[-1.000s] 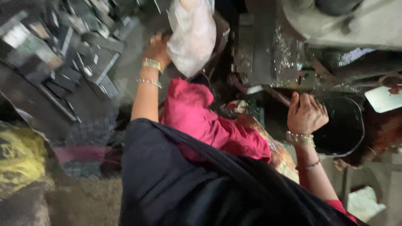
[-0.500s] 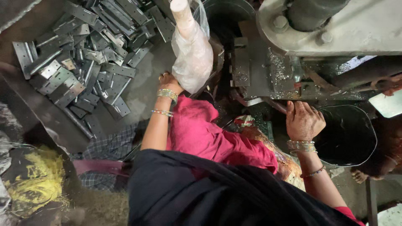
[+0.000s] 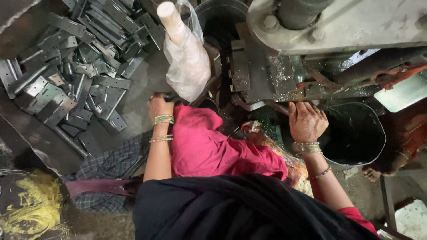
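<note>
My left hand [image 3: 159, 106], with bangles on the wrist, reaches down beside the pink cloth [image 3: 209, 146] on my lap, just below a lever wrapped in a clear plastic bag [image 3: 187, 62]. Its fingers curl around something small and dark that I cannot make out. My right hand [image 3: 307, 121], also with bangles, rests fingers spread on the lower edge of the grey metal press machine [image 3: 275, 75], next to a black bucket [image 3: 356, 133]. A pile of flat perforated metal brackets [image 3: 75, 75] lies to the left of my left hand.
Yellow fibrous waste [image 3: 31, 204] lies at the lower left. A checked cloth [image 3: 111, 164] covers the floor under my left arm. Another person's bare foot [image 3: 378, 171] shows right of the bucket. Metal shavings speckle the machine bed.
The view has shifted down and left, bringing the bracket pile fully into sight. My left hand has dropped slightly below the bagged lever; my right hand stays on the machine edge.
</note>
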`<state>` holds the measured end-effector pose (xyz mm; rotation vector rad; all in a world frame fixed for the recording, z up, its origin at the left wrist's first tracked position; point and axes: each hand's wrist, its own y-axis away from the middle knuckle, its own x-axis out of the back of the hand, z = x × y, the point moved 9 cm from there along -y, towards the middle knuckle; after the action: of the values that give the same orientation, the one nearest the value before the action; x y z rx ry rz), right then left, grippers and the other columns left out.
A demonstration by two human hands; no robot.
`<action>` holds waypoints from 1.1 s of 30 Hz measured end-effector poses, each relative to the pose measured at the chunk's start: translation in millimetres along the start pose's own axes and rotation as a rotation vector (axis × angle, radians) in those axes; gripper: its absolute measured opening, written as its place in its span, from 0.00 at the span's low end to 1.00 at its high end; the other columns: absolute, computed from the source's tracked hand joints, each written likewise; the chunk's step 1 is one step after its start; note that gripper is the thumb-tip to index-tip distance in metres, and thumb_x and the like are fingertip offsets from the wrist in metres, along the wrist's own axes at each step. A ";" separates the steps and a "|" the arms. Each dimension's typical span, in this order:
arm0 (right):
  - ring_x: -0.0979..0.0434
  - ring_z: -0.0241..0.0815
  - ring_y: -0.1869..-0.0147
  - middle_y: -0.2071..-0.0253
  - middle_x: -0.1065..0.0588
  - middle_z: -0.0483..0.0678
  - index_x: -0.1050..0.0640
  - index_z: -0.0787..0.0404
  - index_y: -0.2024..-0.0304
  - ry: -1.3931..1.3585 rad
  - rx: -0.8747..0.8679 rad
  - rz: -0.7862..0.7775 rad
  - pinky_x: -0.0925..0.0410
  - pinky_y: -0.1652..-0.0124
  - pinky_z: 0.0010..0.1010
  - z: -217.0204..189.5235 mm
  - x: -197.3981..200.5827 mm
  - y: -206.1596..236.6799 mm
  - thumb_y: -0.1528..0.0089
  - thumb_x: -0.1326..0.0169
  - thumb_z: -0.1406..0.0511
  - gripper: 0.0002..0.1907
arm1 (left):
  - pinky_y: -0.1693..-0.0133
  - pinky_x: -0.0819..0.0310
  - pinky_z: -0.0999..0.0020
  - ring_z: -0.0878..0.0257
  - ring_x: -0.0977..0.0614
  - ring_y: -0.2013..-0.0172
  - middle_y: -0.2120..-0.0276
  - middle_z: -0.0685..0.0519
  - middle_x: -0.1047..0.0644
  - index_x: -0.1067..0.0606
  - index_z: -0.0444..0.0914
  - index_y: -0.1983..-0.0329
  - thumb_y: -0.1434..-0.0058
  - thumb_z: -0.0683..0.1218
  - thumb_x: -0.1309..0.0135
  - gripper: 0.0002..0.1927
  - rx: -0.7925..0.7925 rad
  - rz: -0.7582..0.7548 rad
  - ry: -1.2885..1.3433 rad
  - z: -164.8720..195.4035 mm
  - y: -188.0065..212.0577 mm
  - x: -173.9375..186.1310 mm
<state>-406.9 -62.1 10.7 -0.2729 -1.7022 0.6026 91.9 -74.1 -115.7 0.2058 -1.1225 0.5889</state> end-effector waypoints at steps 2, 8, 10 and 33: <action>0.20 0.51 0.60 0.65 0.22 0.47 0.22 0.56 0.65 0.035 -0.012 -0.040 0.31 0.58 0.42 2.6 -5.2 0.3 0.27 0.46 0.56 0.15 | 0.52 0.24 0.49 0.40 0.20 0.52 0.56 0.41 0.19 0.21 0.36 0.55 0.48 0.47 0.35 0.18 -0.023 0.196 0.205 -3.3 19.2 23.4; 0.21 0.51 0.60 0.64 0.22 0.47 0.23 0.56 0.66 -0.010 0.032 0.012 0.31 0.58 0.42 0.3 -0.2 0.2 0.27 0.45 0.57 0.15 | 0.58 0.26 0.45 0.40 0.19 0.60 0.62 0.39 0.20 0.22 0.35 0.53 0.44 0.41 0.41 0.15 -0.038 0.325 -0.056 -9.4 43.9 69.2; 0.21 0.52 0.59 0.64 0.23 0.48 0.23 0.57 0.66 -0.021 0.049 -0.006 0.32 0.59 0.42 -2.2 0.3 0.3 0.27 0.45 0.57 0.14 | 0.58 0.25 0.45 0.40 0.19 0.61 0.63 0.39 0.20 0.21 0.36 0.50 0.44 0.40 0.42 0.17 -0.082 0.224 -0.193 -1.9 46.0 81.1; 0.19 0.55 0.67 0.72 0.21 0.54 0.20 0.59 0.61 0.050 0.224 -0.528 0.28 0.67 0.46 14.9 -47.2 9.6 0.36 0.41 0.47 0.22 | 0.35 0.48 0.45 0.45 0.38 0.32 0.29 0.41 0.38 0.26 0.33 0.36 0.41 0.47 0.56 0.30 -0.693 -0.188 0.041 294.7 143.8 -170.0</action>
<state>-412.0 -81.0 -35.8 0.3132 -1.5547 0.3799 -268.6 -142.3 -158.7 -0.2968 -1.1894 0.0169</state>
